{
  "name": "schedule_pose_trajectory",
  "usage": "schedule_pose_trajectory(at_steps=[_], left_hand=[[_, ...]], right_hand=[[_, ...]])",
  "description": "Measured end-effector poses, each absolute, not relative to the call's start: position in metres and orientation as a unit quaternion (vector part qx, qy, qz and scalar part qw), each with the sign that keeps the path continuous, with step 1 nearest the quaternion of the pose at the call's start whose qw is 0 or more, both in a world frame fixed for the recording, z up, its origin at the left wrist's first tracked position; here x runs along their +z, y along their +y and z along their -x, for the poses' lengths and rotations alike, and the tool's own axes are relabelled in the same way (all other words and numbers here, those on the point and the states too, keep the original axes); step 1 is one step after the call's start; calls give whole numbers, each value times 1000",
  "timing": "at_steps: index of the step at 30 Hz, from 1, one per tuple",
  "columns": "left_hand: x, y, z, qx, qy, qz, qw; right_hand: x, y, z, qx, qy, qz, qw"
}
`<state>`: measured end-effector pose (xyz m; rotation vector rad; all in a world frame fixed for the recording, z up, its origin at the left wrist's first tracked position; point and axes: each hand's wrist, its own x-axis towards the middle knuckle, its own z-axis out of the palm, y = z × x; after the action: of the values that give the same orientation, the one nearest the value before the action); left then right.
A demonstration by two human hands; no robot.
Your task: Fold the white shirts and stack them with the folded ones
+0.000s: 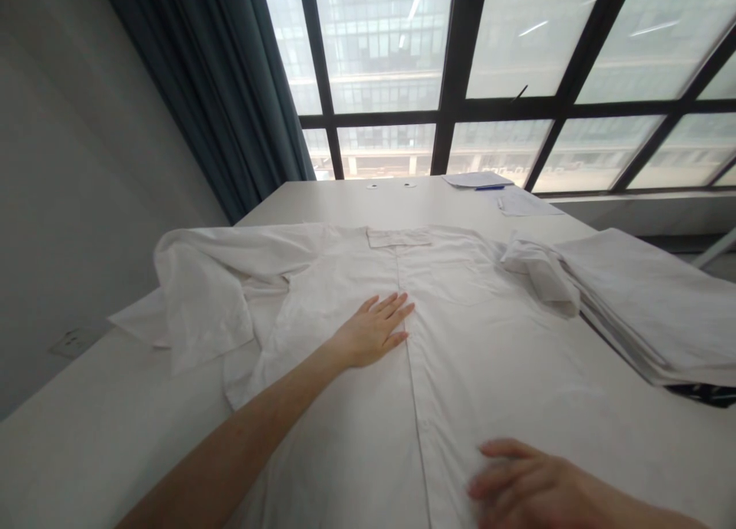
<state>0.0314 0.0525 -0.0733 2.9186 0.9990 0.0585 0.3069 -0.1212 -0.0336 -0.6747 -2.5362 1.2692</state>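
Observation:
A white short-sleeved garment (356, 414) lies spread on the white table, its collar at the far end and its front seam running toward me. My left hand (373, 331) rests flat on the upper middle of the cloth, beside the seam, fingers spread and holding nothing. Near the lower right part of the garment is my right hand (523, 487), blurred by motion, its fingers curved with a gap between thumb and fingers. The left sleeve (207, 299) drapes loosely with folds, and the right sleeve (543, 272) is bunched near a stack of cloth.
A stack of folded white cloth (649, 299) sits on the right side of the table (327, 199). Papers (477, 179) and a blue pen (490, 187) lie at the far edge. Beyond are windows and a dark blue curtain (230, 77); a grey wall is at left.

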Motion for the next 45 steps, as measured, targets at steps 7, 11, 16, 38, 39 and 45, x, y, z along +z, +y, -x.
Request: schedule_pose_trajectory(at_steps=[7,11,16,38,39,45], left_hand=[[-69,49,-33,26,326,-944,27],[-64,45,-35,48,325,-944,18],[-63,45,-34,86,250,-964,23],[-40,-74,-4,-1,150,-980,133],[-38,-77,-3,0,146,-982,120],[-45,-93,0,41,121,-991,-26]], right_hand=[[-36,-43,-299,207,-841,434,250],[-53,17,-297,130,-837,458,269],[-70,48,-295,89,-871,445,190],[-77,50,-293,49,-876,472,84],[-77,50,-293,49,-876,472,81],[-76,50,-292,45,-874,478,76]])
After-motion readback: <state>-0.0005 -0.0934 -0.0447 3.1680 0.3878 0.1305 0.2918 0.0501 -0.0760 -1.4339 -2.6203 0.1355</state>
